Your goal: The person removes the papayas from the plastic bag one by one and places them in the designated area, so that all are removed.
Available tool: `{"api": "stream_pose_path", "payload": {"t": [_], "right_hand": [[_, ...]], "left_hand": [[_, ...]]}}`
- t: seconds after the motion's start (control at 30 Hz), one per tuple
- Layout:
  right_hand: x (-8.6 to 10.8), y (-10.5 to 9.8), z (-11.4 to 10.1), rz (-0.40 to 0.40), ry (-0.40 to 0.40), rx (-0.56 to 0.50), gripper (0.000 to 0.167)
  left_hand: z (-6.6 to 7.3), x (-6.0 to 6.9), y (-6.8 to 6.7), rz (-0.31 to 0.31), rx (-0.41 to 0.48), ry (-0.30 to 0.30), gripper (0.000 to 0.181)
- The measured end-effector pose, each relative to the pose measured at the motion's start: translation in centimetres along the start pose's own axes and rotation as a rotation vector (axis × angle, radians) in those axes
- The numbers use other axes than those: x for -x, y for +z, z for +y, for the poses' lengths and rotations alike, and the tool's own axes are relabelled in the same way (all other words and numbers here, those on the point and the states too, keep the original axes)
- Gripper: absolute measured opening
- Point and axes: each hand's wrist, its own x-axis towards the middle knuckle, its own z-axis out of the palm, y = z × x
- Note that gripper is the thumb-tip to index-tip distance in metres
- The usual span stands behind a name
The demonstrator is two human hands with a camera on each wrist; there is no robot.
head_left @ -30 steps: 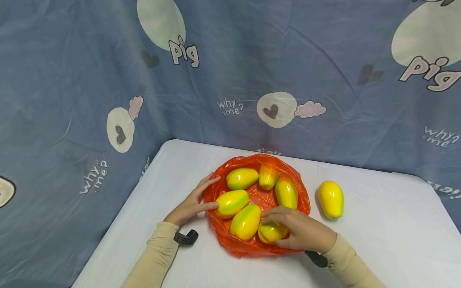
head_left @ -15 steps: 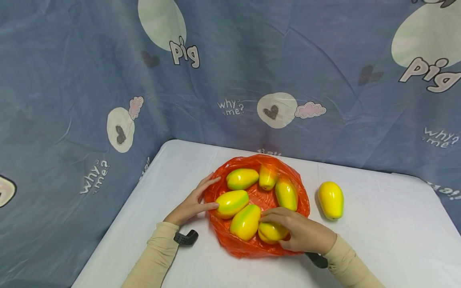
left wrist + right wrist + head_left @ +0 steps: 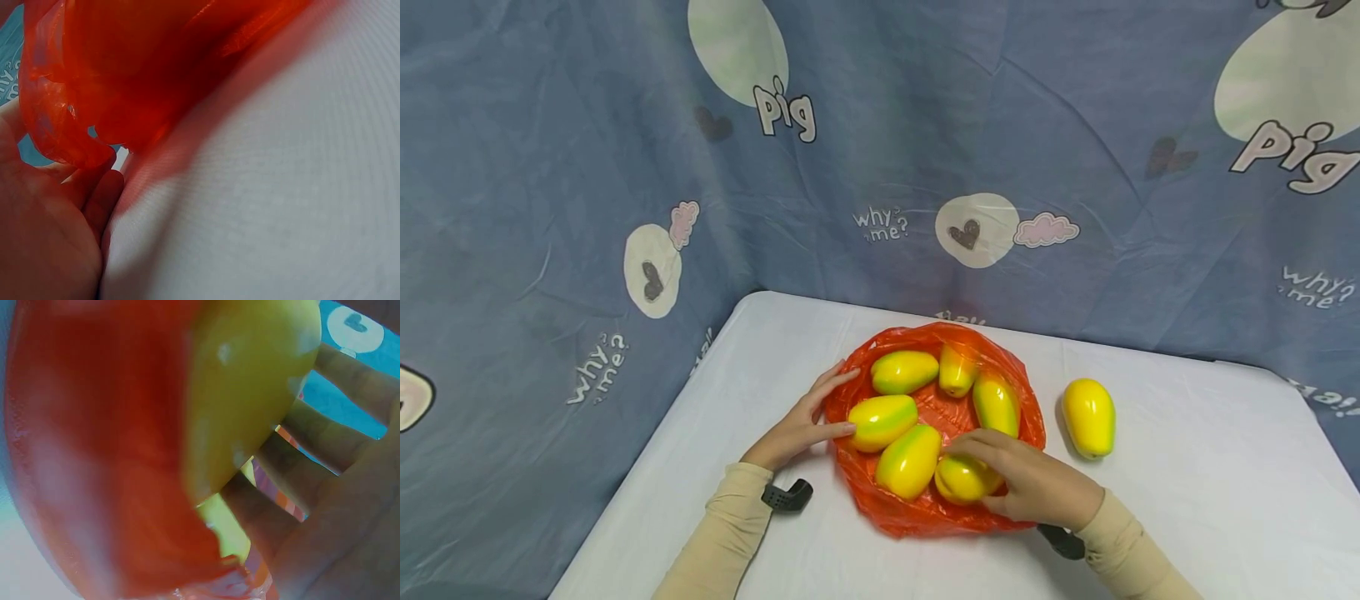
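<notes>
In the head view an orange-red plastic bag (image 3: 880, 512) lies wide open with several glossy yellow-green fruits inside, shaped like papayas or mangoes. My right hand (image 3: 1030, 479) reaches over the bag's near right side, fingers and thumb around a yellow fruit (image 3: 962, 483). The right wrist view has this fruit (image 3: 256, 381) against the fingers, the bag's wall (image 3: 106, 456) beside it. Spread and fairly straight, my left hand (image 3: 801, 425) rests against the bag's left rim, its thumb near another fruit (image 3: 883, 421). From the left wrist, the bag's underside (image 3: 144, 75) hangs over the fingers.
One more yellow-green fruit (image 3: 1088, 418) lies on the white table (image 3: 1195, 467), right of the bag. A blue printed cloth (image 3: 850, 167) hangs behind and to the left of the table. Black straps with cameras sit at both wrists.
The fruit under my right hand and the one beside it have shifted slightly left. My right hand has barely moved, and the left hand and the bag stay in place.
</notes>
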Motion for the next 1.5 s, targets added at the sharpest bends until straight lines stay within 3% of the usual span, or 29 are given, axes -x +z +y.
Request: {"api": "stream_pose_path", "payload": {"t": [0.17, 0.33, 0.67, 0.93, 1.27, 1.5], "right_hand": [[0.03, 0.16, 0.24, 0.057, -0.042, 0.012, 0.059], [0.13, 0.16, 0.29, 0.045, -0.031, 0.014, 0.056], [0.31, -0.19, 0.12, -0.009, -0.008, 0.069, 0.08], [0.41, 0.08, 0.33, 0.017, -0.048, 0.086, 0.079], [0.5, 0.13, 0.62, 0.049, -0.009, 0.018, 0.069], [0.62, 0.15, 0.89, 0.143, 0.004, -0.044, 0.068]], "left_hand": [[-0.06, 0.01, -0.05, 0.001, -0.003, 0.003, 0.077], [0.09, 0.16, -0.03, -0.001, 0.002, -0.003, 0.077], [0.25, 0.21, -0.01, -0.004, 0.0, 0.0, 0.077], [0.15, 0.2, -0.02, 0.004, -0.006, -0.013, 0.077], [0.14, 0.22, 0.05, 0.004, 0.008, 0.0, 0.076], [0.5, 0.22, 0.14, -0.002, 0.013, 0.001, 0.077]]}}
